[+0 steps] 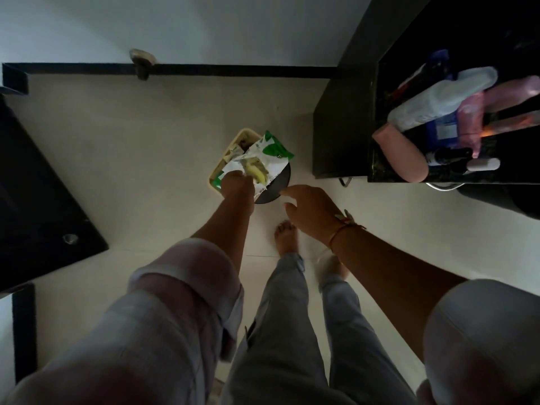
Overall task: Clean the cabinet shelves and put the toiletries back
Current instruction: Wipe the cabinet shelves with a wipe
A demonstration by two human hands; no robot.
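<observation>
1. Leftmost, dark cabinet door [43, 182] is hanging at frame edge.
2. L hand [236, 185] is pinching a green-white wipes pack [263, 162] over the small bin [225, 162] on the floor, fingers clamped on pack.
3. R hand [309, 211] is hovering beside the bin w/ fingers spread apart, holding nothing.
4. Far right, toiletries [444, 118] are lying piled on the dark countertop [388, 171], bottles & tubes touching.
</observation>
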